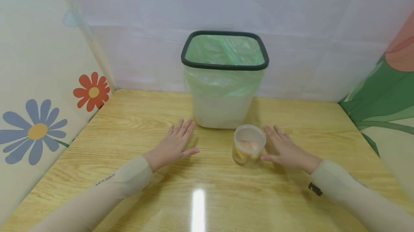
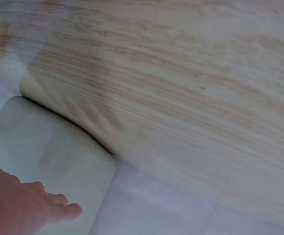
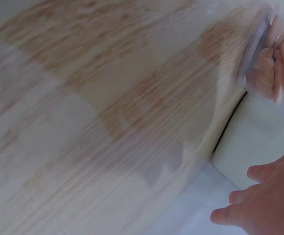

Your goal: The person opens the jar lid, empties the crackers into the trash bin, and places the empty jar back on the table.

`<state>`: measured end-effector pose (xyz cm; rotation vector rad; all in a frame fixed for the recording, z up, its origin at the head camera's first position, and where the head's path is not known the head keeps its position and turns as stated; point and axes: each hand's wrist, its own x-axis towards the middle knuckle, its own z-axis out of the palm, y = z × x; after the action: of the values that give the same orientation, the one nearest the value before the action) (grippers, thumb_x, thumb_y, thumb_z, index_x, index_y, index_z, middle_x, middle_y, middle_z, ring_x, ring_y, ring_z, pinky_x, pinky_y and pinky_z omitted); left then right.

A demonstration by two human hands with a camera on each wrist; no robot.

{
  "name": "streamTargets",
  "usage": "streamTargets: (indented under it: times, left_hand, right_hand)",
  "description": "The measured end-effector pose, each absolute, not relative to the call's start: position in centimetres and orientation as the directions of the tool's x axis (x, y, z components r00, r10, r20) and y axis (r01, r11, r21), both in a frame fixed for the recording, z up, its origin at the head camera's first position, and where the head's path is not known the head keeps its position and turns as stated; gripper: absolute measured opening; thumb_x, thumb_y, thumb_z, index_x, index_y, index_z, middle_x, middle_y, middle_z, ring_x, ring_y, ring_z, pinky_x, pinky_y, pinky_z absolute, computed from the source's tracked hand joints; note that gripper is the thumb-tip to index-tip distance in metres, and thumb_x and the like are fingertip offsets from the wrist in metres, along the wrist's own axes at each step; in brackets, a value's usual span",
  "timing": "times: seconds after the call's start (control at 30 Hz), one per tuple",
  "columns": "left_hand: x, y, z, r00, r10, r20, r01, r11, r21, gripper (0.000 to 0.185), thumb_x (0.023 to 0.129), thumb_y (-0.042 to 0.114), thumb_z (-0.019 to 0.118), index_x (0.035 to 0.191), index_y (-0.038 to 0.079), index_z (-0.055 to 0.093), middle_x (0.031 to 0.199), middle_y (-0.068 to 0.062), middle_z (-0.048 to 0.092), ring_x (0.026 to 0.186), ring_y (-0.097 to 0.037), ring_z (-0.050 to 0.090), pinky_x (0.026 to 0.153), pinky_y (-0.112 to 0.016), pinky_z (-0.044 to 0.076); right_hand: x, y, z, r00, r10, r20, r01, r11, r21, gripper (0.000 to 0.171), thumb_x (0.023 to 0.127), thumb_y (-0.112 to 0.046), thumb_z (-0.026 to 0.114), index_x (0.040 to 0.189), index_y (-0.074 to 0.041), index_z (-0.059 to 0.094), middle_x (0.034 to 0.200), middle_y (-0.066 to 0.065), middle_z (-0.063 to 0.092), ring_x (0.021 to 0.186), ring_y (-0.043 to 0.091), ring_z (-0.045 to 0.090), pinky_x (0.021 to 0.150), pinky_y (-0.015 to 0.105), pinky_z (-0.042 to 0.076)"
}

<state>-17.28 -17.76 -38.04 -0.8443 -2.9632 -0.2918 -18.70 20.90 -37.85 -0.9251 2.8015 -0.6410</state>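
A clear plastic tub (image 1: 240, 154) with pale yellowish pieces inside stands on the wooden table, its top uncovered. My right hand (image 1: 286, 151) is just to the right of it, palm down, fingers straight and spread, thumb close to the tub's side. To the left, my left hand (image 1: 173, 145) is spread flat in the same way and holds nothing. Behind both hands is a white trash bin (image 1: 223, 111) with a dark rim and a green bag liner (image 1: 226, 81). In the right wrist view the tub's pieces (image 3: 265, 73) look pinkish and sliced.
The wood-grain table (image 1: 136, 117) runs back to a white cloth backdrop (image 1: 145, 55). Flower-printed panels (image 1: 38, 63) flank the left side, with another printed panel (image 1: 388, 91) on the right. A light reflection lies near the table's front.
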Motion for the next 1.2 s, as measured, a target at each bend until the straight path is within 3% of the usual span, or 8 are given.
streamTargets:
  times: [1.2]
  left_hand:
    - [-17.5, -15.9, -38.7, -0.809, 0.581, 0.089, 0.587, 0.791, 0.173, 0.085, 0.098, 0.049, 0.051, 0.152, -0.006, 0.016, 0.158, -0.025, 0.013, 0.143, -0.047, 0.008, 0.109, -0.065, 0.018]
  right_hand:
    - [-19.5, 20.6, -38.4, -0.769, -0.638, 0.039, -0.584, 0.678, -0.447, 0.096, 0.086, -0.037, 0.072, 0.15, 0.008, 0.017, 0.153, 0.032, 0.016, 0.139, 0.055, 0.007, 0.103, 0.076, 0.005]
